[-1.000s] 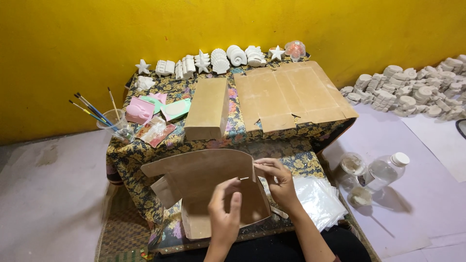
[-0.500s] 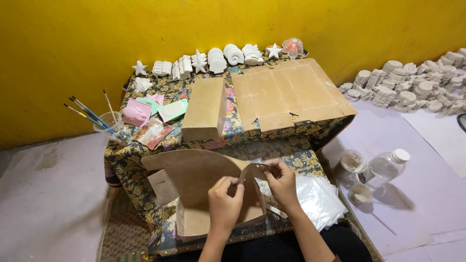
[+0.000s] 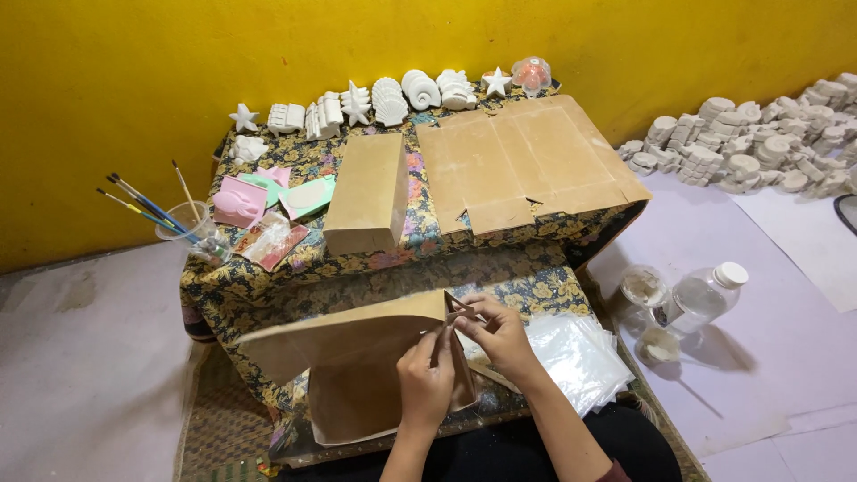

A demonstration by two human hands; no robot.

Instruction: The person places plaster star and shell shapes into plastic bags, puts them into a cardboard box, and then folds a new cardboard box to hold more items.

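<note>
A half-folded brown cardboard box blank [image 3: 357, 357] lies in front of me on the patterned cloth. My left hand [image 3: 427, 375] pinches its right side flap from below. My right hand [image 3: 500, 335] grips the same flap's upper corner near a small tab. A folded brown box [image 3: 366, 192] and a flat cardboard blank [image 3: 527, 161] lie on the low table [image 3: 375, 268] behind.
White plaster shells and stars [image 3: 393, 100] line the table's back edge. A cup of paintbrushes [image 3: 183, 223] and pink and green moulds [image 3: 268, 196] sit at left. Clear plastic bags [image 3: 580, 357], a bottle [image 3: 705, 295] and small cups lie right. Plaster pieces [image 3: 759, 143] are heaped by the yellow wall.
The box blank has been raised and folded further. Both hands have shifted up and right onto its side flap.
</note>
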